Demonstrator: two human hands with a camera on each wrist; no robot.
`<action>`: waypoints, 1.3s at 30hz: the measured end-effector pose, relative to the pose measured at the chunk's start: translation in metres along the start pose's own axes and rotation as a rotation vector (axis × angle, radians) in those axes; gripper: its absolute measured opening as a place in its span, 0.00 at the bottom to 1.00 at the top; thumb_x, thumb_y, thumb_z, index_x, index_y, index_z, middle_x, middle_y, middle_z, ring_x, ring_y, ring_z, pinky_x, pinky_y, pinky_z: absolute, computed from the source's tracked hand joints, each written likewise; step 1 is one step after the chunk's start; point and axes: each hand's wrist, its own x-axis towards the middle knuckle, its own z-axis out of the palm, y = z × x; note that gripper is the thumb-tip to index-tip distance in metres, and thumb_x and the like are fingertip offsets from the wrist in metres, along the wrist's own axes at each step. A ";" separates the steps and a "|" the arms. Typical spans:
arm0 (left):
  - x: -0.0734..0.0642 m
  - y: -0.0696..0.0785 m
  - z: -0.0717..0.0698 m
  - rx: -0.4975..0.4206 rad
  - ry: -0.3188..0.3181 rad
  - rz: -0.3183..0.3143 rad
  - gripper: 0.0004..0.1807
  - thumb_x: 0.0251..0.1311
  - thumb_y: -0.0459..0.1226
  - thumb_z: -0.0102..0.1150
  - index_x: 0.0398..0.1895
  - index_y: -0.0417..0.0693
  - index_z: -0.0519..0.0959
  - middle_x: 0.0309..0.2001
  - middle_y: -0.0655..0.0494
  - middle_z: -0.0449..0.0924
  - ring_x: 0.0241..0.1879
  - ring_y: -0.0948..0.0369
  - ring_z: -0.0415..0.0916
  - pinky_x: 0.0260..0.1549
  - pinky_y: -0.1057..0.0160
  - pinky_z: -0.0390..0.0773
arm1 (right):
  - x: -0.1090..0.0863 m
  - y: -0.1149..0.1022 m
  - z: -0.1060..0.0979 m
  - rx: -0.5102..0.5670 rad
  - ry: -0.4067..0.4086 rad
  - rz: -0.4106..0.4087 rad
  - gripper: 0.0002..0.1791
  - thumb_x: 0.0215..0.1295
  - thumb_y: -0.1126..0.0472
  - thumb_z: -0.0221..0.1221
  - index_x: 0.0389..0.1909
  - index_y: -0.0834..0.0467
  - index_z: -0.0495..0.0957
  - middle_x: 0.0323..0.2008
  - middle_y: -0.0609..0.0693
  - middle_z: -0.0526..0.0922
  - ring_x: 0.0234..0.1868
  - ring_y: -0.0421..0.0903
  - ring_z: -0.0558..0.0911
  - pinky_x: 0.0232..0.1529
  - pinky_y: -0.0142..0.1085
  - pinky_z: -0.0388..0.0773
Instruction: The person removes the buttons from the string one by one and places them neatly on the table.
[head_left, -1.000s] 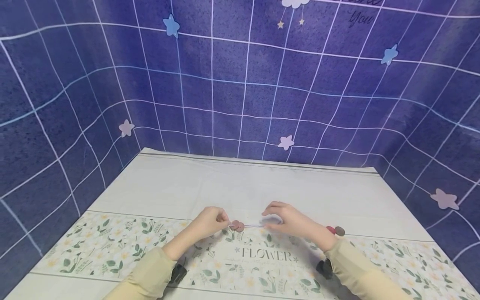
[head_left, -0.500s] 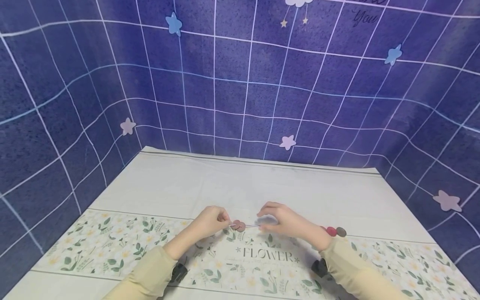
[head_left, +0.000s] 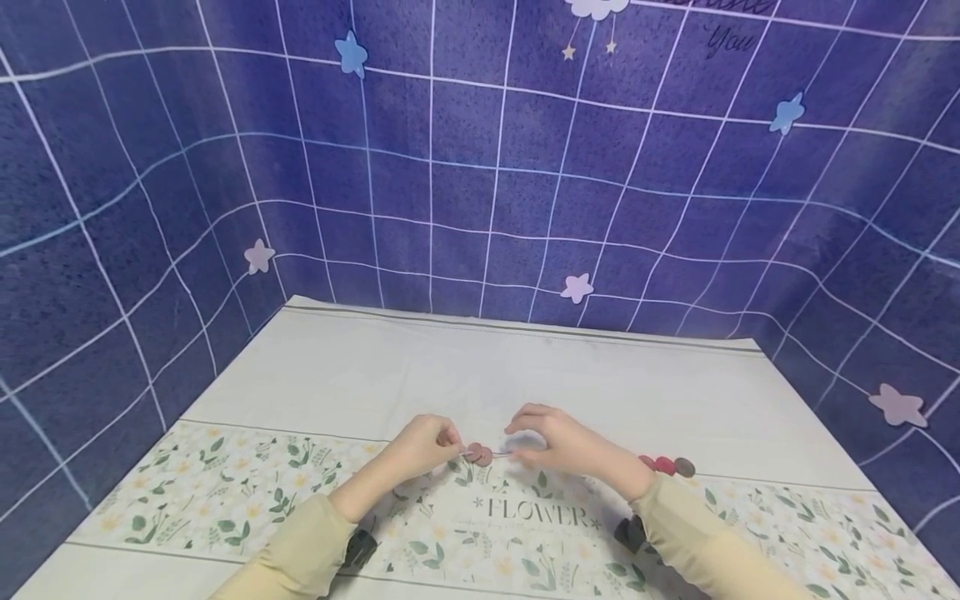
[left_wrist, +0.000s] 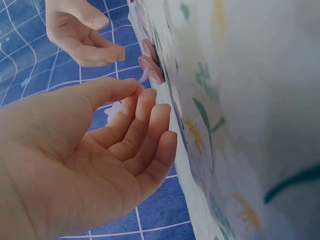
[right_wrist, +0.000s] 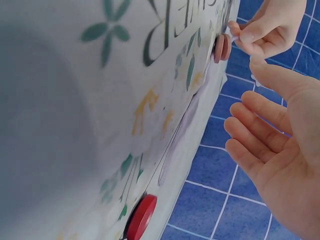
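My left hand [head_left: 427, 442] pinches the end of a pale lilac cord [left_wrist: 143, 77] between thumb and forefinger, its other fingers loosely bent. Close by its fingertips, two dusty-pink buttons [head_left: 478, 454] lie overlapped on the cloth; the cord comes out of them toward the pinch. More of the lilac cord [right_wrist: 185, 122] runs along the cloth to the right, under my right hand [head_left: 558, 442]. That hand hovers with thumb and fingers apart and nothing between them, as the right wrist view [right_wrist: 295, 135] also shows.
Beside the right forearm lie a bright red button [head_left: 664, 465], a dark brown button [head_left: 684, 467] and part of another reddish one. A white cloth [head_left: 360, 358] with a floral band covers the table. Behind it hangs a blue star-patterned curtain [head_left: 450, 183].
My right hand has moved left, nearer to the pink buttons, uncovering more of the red buttons by its forearm. The left hand keeps its pinch on the cord, almost still.
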 end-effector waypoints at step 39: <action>-0.002 0.003 -0.003 -0.021 -0.023 -0.007 0.03 0.55 0.35 0.58 0.26 0.47 0.79 0.25 0.60 0.77 0.27 0.65 0.72 0.27 0.67 0.74 | 0.025 -0.010 0.020 0.019 -0.139 0.008 0.12 0.57 0.57 0.64 0.40 0.59 0.81 0.36 0.49 0.79 0.39 0.43 0.79 0.46 0.29 0.76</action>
